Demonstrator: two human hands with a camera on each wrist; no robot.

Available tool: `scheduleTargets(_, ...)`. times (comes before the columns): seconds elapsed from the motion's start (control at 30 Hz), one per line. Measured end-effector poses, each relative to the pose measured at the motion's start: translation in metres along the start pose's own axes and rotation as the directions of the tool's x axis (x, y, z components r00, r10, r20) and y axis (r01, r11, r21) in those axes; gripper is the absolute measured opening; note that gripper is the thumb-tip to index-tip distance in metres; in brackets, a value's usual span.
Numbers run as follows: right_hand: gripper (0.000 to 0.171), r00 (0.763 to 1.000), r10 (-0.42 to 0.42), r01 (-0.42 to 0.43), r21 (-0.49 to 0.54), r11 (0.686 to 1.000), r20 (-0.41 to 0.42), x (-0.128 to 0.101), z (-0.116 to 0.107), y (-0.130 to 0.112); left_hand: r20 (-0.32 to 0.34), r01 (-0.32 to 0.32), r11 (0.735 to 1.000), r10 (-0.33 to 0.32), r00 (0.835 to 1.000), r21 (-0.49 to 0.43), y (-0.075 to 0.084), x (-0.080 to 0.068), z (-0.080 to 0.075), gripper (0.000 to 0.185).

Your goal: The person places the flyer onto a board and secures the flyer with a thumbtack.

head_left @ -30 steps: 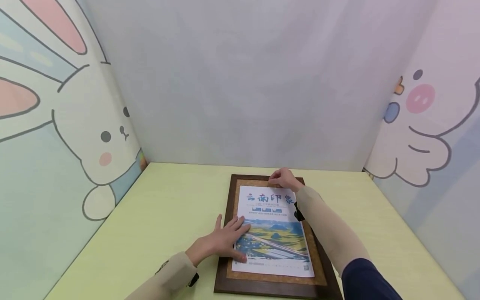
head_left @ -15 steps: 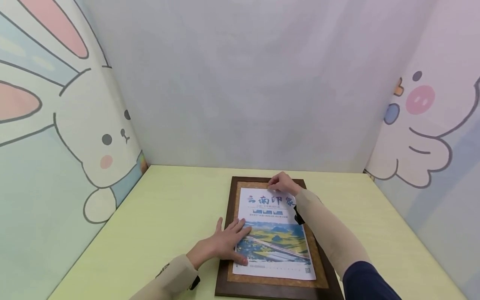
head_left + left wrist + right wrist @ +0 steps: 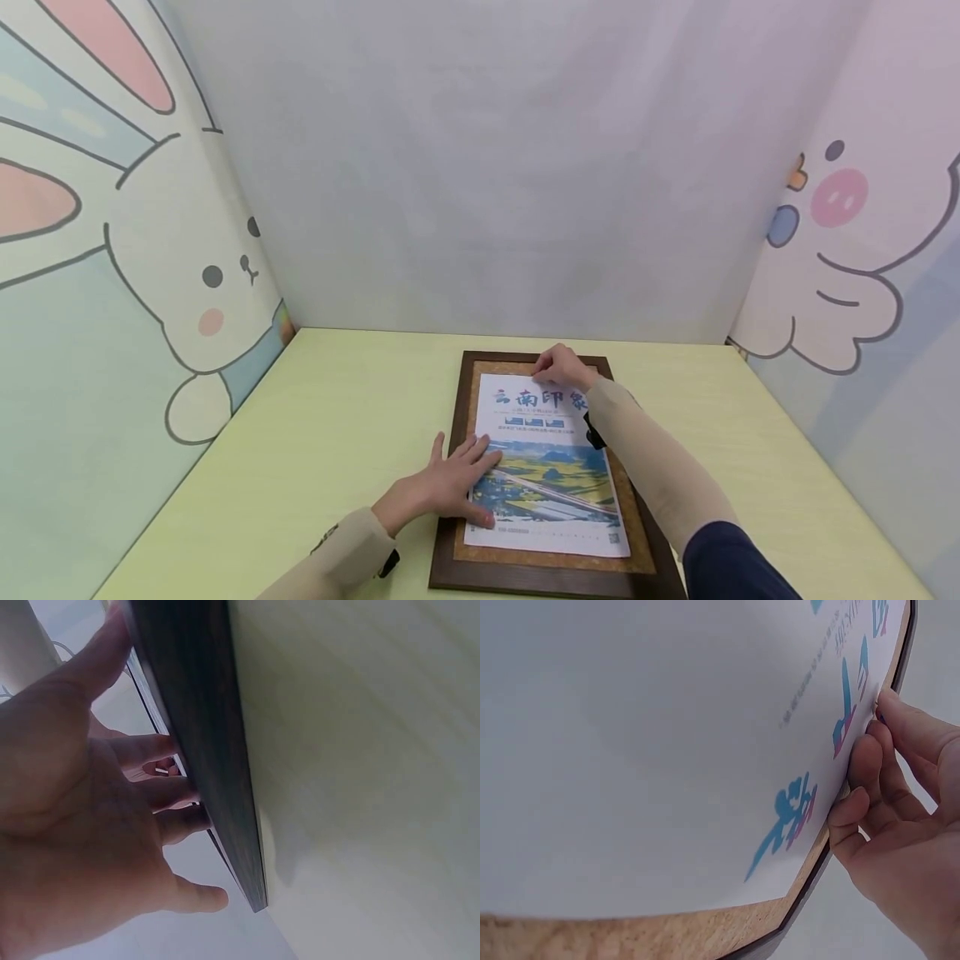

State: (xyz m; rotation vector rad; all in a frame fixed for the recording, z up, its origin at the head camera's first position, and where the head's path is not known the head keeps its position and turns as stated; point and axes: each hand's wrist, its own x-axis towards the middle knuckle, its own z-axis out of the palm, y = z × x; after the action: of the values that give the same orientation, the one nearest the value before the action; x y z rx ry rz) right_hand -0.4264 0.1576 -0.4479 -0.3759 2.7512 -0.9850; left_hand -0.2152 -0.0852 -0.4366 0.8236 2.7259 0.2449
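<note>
A printed poster (image 3: 543,467) with blue lettering and a landscape lies on a cork board (image 3: 637,542) in a dark brown wooden frame (image 3: 540,579). My left hand (image 3: 448,483) rests spread over the poster's left edge, fingertips and thumb on the paper. In the left wrist view its fingers reach over the frame's side (image 3: 202,735). At the poster's top edge, my right hand (image 3: 564,367) pinches a small blue pushpin (image 3: 880,717) between thumb and fingers. The fingers hide most of the pin. Its other fingers curl against the paper's edge.
The framed board lies on a pale yellow table (image 3: 337,433). A grey backdrop (image 3: 480,183) rises behind it. Side panels carry a cartoon rabbit (image 3: 187,250) on the left and a pink-cheeked cartoon figure (image 3: 847,250) on the right.
My right hand has come slightly down from the cork strip onto the poster's top edge. The left hand stays spread in place on the poster.
</note>
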Motion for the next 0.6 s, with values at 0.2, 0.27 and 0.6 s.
scheduleTargets(0.2,0.005,1.0,-0.007,0.007,0.003,1.0,-0.018,-0.001,0.0021,-0.0009,-0.001,-0.001,1.0,0.001,1.0,-0.013,-0.0002,-0.0001,0.0002,0.094)
scheduleTargets(0.27,0.004,1.0,-0.005,0.005,0.006,1.0,-0.018,-0.0011,0.0021,-0.001,0.0,-0.002,1.0,0.002,1.0,-0.017,-0.0001,-0.0003,0.0001,0.094)
scheduleTargets(0.6,0.004,1.0,0.006,-0.005,0.037,0.999,-0.017,-0.0037,0.0022,-0.0019,0.012,0.0,0.999,0.001,1.0,-0.036,0.0006,-0.0012,-0.0012,0.094)
